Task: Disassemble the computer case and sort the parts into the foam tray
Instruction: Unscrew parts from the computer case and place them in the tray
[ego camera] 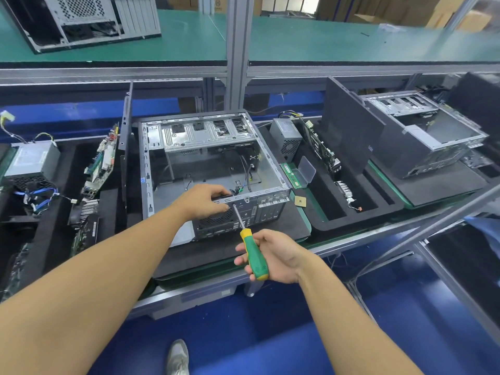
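An open grey computer case [208, 158] lies on its side on a black foam mat, its inside nearly bare apart from loose cables. My left hand [208, 200] grips the near rear edge of the case, by the black fan grille. My right hand [270, 257] holds a green and yellow screwdriver [253, 253], whose tip touches the rear panel just right of my left hand. To the right sits the black foam tray [351, 212], holding a power supply [286, 139], a motherboard [322, 147] standing on edge, a RAM stick [290, 175] and a CPU chip [300, 202].
A second foam tray on the left holds another power supply [32, 163], a board [101, 163] and cables. A dark side panel [125, 136] stands left of the case. Another case [430, 133] sits at the right, and one more [81, 20] on the green upper shelf.
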Tool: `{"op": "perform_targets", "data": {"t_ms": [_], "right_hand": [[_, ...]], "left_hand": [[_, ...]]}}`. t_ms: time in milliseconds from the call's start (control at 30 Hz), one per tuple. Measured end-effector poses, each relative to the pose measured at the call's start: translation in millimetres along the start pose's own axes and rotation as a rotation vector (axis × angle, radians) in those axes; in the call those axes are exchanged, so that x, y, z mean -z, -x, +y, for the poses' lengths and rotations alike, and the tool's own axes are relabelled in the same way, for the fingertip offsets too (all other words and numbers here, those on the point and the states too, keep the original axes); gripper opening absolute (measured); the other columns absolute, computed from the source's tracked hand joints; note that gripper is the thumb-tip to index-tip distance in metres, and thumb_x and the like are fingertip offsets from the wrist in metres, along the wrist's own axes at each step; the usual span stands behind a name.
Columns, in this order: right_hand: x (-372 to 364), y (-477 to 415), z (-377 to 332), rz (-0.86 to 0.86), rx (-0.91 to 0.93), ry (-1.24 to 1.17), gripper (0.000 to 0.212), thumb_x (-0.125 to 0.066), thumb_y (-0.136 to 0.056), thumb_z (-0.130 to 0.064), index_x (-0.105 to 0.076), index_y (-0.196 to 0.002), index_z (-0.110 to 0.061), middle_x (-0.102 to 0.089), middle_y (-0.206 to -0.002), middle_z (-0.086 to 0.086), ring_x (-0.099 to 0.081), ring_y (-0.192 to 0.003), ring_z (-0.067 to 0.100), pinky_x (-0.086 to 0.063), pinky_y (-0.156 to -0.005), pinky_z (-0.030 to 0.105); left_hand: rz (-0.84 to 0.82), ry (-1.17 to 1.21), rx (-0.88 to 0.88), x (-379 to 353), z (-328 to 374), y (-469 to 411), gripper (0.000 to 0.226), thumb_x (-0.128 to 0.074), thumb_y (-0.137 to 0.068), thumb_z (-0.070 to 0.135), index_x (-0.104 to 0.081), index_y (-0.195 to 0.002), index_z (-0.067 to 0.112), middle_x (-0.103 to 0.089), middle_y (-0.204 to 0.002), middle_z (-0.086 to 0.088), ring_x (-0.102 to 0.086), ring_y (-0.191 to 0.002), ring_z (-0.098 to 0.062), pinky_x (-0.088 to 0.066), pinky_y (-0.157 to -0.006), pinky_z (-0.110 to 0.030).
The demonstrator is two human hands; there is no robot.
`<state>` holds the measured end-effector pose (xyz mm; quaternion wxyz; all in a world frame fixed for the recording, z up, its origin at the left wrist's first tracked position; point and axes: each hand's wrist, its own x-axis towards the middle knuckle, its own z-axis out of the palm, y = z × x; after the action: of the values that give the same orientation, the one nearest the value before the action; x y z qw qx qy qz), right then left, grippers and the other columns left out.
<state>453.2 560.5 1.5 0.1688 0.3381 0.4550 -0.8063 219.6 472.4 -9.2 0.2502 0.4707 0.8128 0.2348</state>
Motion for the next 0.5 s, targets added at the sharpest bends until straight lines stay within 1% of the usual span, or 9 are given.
{"op": "perform_targets", "data": {"t_ms": [33, 100, 200, 233, 300, 400, 433, 500], "right_hand": [[3, 2, -1, -0.015, 0.004, 0.003, 0.038, -0.031, -0.106, -0.03, -0.054, -0.117, -0.001, -0.065, -0.094, 0.015, -0.055, -0.067, 0.021, -0.049, -0.062, 0.034], [5, 3, -1, 0.023, 0.042, 0.044, 0.033, -0.033, -0.108, -0.023, -0.056, -0.113, 0.0, -0.07, -0.089, 0.013, -0.057, -0.066, 0.019, -0.05, -0.062, 0.033], [4, -4, 4, 0.122, 0.129, 0.144, 0.016, -0.052, -0.104, -0.019, -0.056, -0.102, -0.004, -0.069, -0.08, 0.009, -0.064, -0.064, 0.019, -0.057, -0.064, 0.036], [1, -7, 5, 0.165, 0.141, 0.181, 0.015, -0.061, -0.1, -0.02, -0.054, -0.097, -0.007, -0.067, -0.079, 0.01, -0.065, -0.065, 0.019, -0.058, -0.064, 0.038], [-4, -14, 9, 0.25, 0.146, 0.228, 0.025, -0.071, -0.093, -0.02, -0.048, -0.091, -0.011, -0.063, -0.08, 0.01, -0.067, -0.066, 0.02, -0.061, -0.062, 0.038], [-15, -24, 17, 0.24, 0.121, 0.181, 0.024, -0.07, -0.095, -0.021, -0.048, -0.101, -0.012, -0.056, -0.092, 0.009, -0.065, -0.06, 0.014, -0.06, -0.06, 0.035], [-17, -27, 19, 0.234, 0.114, 0.174, 0.024, -0.068, -0.096, -0.022, -0.049, -0.104, -0.012, -0.053, -0.094, 0.008, -0.061, -0.055, 0.012, -0.058, -0.057, 0.032], [-19, -29, 20, 0.24, 0.115, 0.195, 0.026, -0.067, -0.095, -0.029, -0.05, -0.104, -0.012, -0.052, -0.093, 0.007, -0.052, -0.049, 0.009, -0.05, -0.048, 0.027]], "left_hand": [[-0.002, 0.021, 0.004, 0, 0, 0, 0.037, -0.071, -0.089, 0.03, -0.065, -0.125, 0.027, -0.067, -0.126, 0.006, -0.06, -0.119, -0.012, -0.041, -0.092, -0.023], [-0.005, 0.032, 0.008, 0, 1, -1, 0.036, -0.07, -0.088, 0.029, -0.065, -0.124, 0.027, -0.068, -0.125, 0.006, -0.061, -0.117, -0.012, -0.041, -0.091, -0.022], [-0.005, 0.039, 0.012, 0, 0, 0, 0.036, -0.071, -0.088, 0.03, -0.065, -0.124, 0.027, -0.068, -0.126, 0.006, -0.061, -0.118, -0.012, -0.041, -0.092, -0.023], [-0.001, 0.04, 0.011, -1, 0, 0, 0.036, -0.071, -0.088, 0.031, -0.065, -0.123, 0.028, -0.067, -0.126, 0.006, -0.06, -0.118, -0.011, -0.041, -0.092, -0.022], [0.0, 0.037, 0.009, -1, 0, 0, 0.036, -0.071, -0.088, 0.031, -0.065, -0.123, 0.028, -0.067, -0.127, 0.007, -0.06, -0.119, -0.01, -0.041, -0.093, -0.023], [0.0, 0.043, 0.008, -1, 0, 1, 0.037, -0.07, -0.088, 0.031, -0.065, -0.125, 0.027, -0.066, -0.129, 0.006, -0.06, -0.121, -0.011, -0.043, -0.101, -0.027], [0.001, 0.046, 0.009, -1, 0, 1, 0.037, -0.07, -0.088, 0.031, -0.064, -0.125, 0.027, -0.066, -0.129, 0.006, -0.06, -0.121, -0.012, -0.044, -0.104, -0.029], [0.002, 0.046, 0.012, -1, 0, 1, 0.037, -0.07, -0.089, 0.031, -0.064, -0.125, 0.028, -0.065, -0.13, 0.006, -0.059, -0.122, -0.012, -0.044, -0.107, -0.034]]}}
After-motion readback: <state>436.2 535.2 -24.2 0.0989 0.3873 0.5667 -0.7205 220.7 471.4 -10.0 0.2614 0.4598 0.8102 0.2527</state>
